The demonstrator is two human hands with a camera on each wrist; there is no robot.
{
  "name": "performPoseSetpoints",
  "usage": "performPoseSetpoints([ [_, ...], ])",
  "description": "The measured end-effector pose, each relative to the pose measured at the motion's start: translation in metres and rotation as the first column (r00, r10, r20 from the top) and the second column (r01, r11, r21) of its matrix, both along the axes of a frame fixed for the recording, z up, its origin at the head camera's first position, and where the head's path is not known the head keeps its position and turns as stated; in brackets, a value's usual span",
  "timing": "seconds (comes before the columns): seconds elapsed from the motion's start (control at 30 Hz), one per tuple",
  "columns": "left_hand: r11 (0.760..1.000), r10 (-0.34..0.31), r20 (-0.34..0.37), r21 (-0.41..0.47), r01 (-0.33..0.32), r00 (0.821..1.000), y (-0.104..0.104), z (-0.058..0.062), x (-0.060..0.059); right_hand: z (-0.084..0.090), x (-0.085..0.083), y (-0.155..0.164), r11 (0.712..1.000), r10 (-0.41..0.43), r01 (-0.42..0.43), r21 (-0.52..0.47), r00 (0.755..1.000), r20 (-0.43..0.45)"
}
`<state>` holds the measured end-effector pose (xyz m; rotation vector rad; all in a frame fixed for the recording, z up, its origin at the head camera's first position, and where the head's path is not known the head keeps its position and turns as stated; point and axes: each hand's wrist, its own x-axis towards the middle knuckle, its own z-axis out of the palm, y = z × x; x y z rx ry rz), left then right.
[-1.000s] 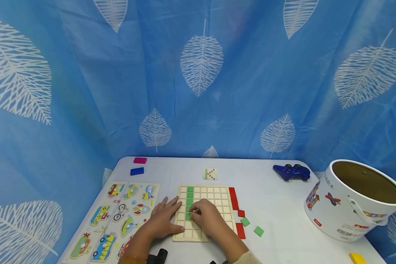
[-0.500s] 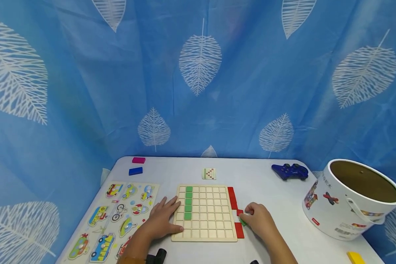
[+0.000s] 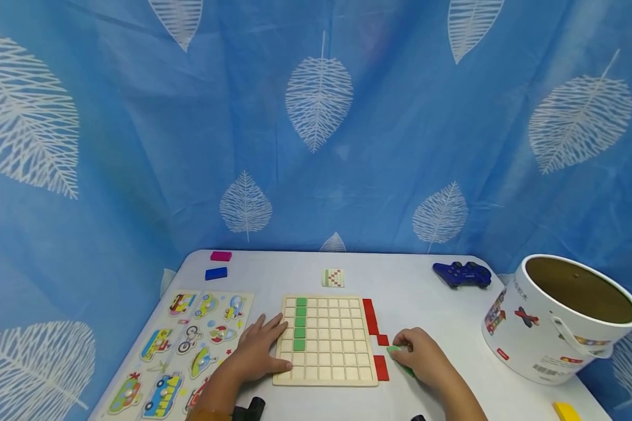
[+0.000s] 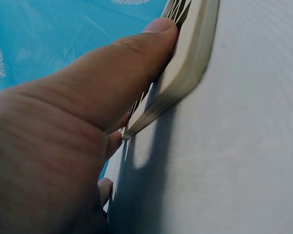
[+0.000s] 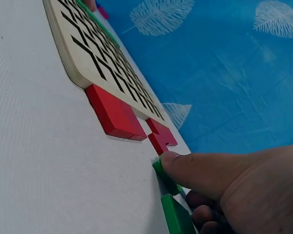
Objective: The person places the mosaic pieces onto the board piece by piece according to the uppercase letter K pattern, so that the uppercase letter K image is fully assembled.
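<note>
My left hand [image 3: 260,351] rests with spread fingers on the left edge of a wooden grid board [image 3: 342,377]; in the left wrist view its thumb [image 4: 132,53] lies on the board's rim. A column of green square tiles [image 3: 299,332] fills several cells near the board's left side. Right of the board, my right hand [image 3: 421,354] pinches a green tile [image 5: 167,176] between thumb and fingers, close over the table. Another green tile [image 5: 177,214] lies beside it, partly hidden by that hand in the head view.
Red tiles [image 3: 381,368] lie along the board's right edge. A small pattern card [image 3: 333,278] sits behind the board. Picture puzzle boards [image 3: 189,339] lie left; a blue game controller [image 3: 462,274], a white bucket [image 3: 548,333] and a yellow block [image 3: 566,411] are right.
My right hand has left the green column on the board, moved right to the loose green tiles and taken hold of one, shifting it slightly right. The left hand stays on the board.
</note>
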<state>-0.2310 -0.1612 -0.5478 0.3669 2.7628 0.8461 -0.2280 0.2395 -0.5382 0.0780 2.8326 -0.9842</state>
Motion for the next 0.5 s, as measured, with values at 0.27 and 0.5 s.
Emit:
performPoseSetpoints([
  [0.27, 1.0, -0.002, 0.011, 0.007, 0.002, 1.0, 0.001, 0.001, 0.002, 0.016, 0.007, -0.05, 0.968, -0.031, 0.013, -0.25, 0.997, -0.067],
  [0.5, 1.0, 0.015, -0.009, -0.001, -0.015, 1.0, 0.001, 0.0, 0.001, 0.013, 0.015, -0.154, 0.889, 0.331, -0.364, -0.278, 0.93, -0.162],
])
